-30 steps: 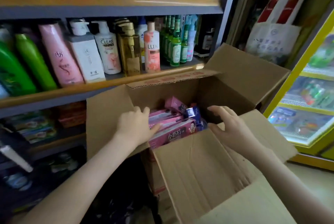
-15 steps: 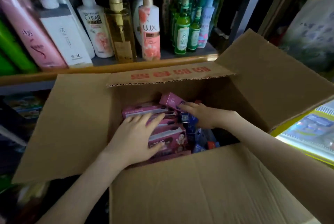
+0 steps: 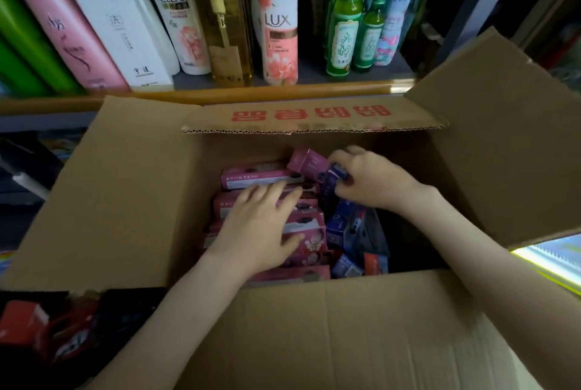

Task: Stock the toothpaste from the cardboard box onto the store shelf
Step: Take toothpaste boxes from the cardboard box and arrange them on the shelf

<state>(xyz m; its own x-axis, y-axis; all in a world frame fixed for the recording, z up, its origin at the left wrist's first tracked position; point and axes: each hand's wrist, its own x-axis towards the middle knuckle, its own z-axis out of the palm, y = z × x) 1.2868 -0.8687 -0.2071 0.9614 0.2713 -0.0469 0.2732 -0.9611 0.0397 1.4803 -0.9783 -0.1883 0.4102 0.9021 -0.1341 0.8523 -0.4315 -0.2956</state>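
Fingers (image 3: 273,194) of the left hand (image 3: 256,229) lie straight and flat on the pink toothpaste cartons (image 3: 251,177), at nine o'clock inside the open cardboard box (image 3: 132,194). At one o'clock the right hand (image 3: 371,180) curls its fingers round a dark blue toothpaste carton (image 3: 330,183), just beside a tilted pink carton (image 3: 309,163). Shampoo bottles (image 3: 176,12) stand on the store shelf (image 3: 251,95) at twelve o'clock.

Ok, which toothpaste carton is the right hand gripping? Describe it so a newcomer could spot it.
Find the open cardboard box below the shampoo shelf. Pink cartons fill its left side, blue ones its right, and the right hand is at the back. It grips the dark blue carton that sticks up above the other blue ones, beside a tilted pink carton.
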